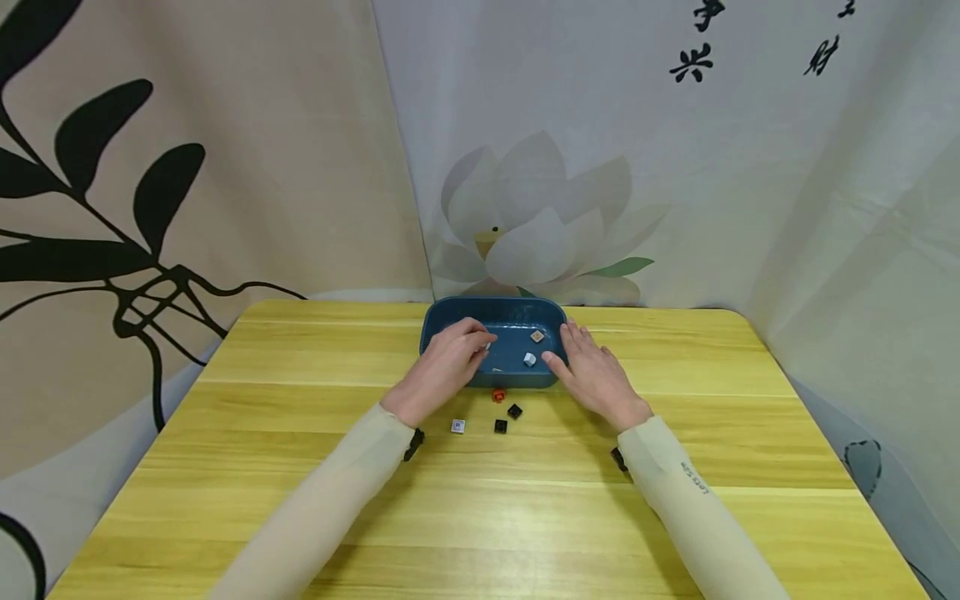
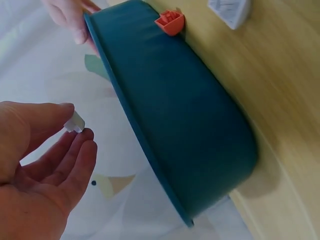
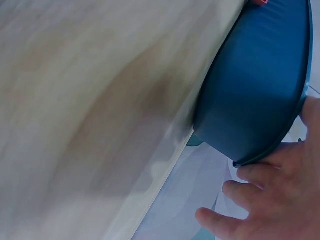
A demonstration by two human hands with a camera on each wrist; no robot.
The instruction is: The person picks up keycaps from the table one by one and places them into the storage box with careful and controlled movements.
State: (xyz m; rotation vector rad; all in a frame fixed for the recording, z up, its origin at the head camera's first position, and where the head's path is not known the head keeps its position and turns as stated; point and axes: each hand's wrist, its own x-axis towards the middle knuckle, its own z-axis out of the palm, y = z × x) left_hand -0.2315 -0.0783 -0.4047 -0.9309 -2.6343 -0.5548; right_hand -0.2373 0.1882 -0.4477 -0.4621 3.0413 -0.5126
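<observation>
A: Left hand (image 1: 446, 362), state?

B: Clamped. Thumb and a fingertip pinch a small white cap (image 2: 75, 122); the remaining fingers lie close together beneath.

A: Position of that cap?

B: Over the left part of the tray (image 1: 510, 329) in the head view. Left wrist view: above the rim and apart from it.

A: Right hand (image 1: 596, 375)?

B: At the tray's right end, touching the rim. Fingers apart from one another; thumb on the inner side, fingers on the outer.

A: Contents of tray?

B: Tan cap (image 1: 537, 336) towards the back; second white cap (image 1: 529, 359) nearer the front, close to the right thumb. Also a pale sliver (image 1: 497, 370) at the near wall, too small to identify.

A: Outside it?

B: Red cap (image 1: 498, 395) just in front of the near wall. Nearer the person: one black cap (image 1: 514, 411), another black cap (image 1: 500, 426), and a third white cap (image 1: 457, 426) to their left. All four on the table (image 1: 487, 517).

A: Surroundings?

B: Tray is blue, standing at the table's far edge. Table is yellowish wood grain. Behind hangs a cloth (image 1: 300, 167) printed with dark leaves and a pale flower (image 1: 547, 217). Both sleeves (image 1: 322, 508) are cream.
</observation>
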